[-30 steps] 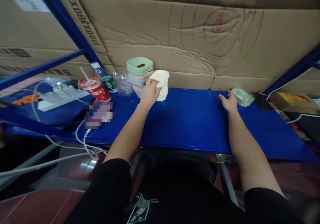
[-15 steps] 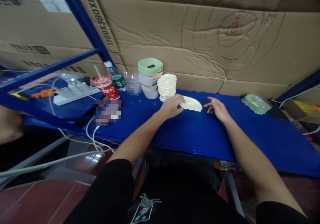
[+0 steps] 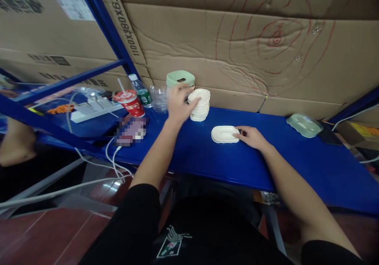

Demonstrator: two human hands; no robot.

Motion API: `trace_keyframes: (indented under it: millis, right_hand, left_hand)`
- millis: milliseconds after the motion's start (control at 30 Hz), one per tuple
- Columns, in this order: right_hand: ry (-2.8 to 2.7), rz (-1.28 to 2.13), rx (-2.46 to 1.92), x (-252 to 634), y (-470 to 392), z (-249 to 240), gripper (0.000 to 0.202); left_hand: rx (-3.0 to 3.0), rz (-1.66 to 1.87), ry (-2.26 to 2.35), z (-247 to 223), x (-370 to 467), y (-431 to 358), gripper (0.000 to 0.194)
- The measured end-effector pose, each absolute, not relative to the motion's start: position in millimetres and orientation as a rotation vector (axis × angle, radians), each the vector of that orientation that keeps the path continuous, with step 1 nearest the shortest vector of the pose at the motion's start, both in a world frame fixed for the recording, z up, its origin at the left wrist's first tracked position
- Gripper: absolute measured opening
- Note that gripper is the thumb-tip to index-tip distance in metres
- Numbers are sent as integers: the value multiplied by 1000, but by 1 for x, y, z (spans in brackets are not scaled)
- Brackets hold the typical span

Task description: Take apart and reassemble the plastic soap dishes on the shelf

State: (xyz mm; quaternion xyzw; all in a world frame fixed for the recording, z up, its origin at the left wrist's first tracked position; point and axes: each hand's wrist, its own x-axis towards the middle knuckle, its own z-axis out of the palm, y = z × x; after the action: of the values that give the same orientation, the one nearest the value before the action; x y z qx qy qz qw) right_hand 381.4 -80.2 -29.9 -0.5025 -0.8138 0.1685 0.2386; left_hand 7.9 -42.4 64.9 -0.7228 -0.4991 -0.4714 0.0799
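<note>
A cream oval dish [image 3: 222, 134] with a rim and a raised middle lies on the blue table. My right hand [image 3: 251, 136] pinches its right end between thumb and fingers. My left hand [image 3: 177, 104], a little blurred, is at the stacks further back, fingers apart and thumb beside the stack of cream dishes [image 3: 200, 106]. Whether it touches that stack I cannot tell. Behind the left hand rises a stack of coloured pieces topped by a green one [image 3: 179, 77] with a slot; the lower pieces are mostly hidden by the hand.
Left of the stacks stand clear plastic cups [image 3: 159, 98], a water bottle [image 3: 142, 92] and a red cup with a straw [image 3: 129, 104]. A pixelated item [image 3: 130, 131] with white cables lies near. A pale green tray [image 3: 304, 124] sits at right. Another person's limb [image 3: 17, 142] shows far left.
The cream dish has gone from my left hand, tilted, to flat on the table under my right hand's grip. My left hand has moved left and back to the stacks.
</note>
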Motion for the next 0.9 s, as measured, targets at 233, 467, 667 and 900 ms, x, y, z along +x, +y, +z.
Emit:
trace_keyframes:
  millis: [233,467,667,900]
  right_hand:
    - [-2232,472,-1387,382,-80,-29,48]
    - [-2230,489,-1408,381,-82,-28,49]
    - [-2111,480,-1362,378,-85,-21,60]
    - [-1770,641,-1325,377,-86,-19,80]
  left_hand:
    - [-1883,-1411,-1782,96,-34,2,90]
    - [-1776,-1523,-1805,88,-39,11,64]
    - [-2020,-1664,-1545,73,-8,-26,61]
    - [-3040,-1434,-1207,0,60,-69,59]
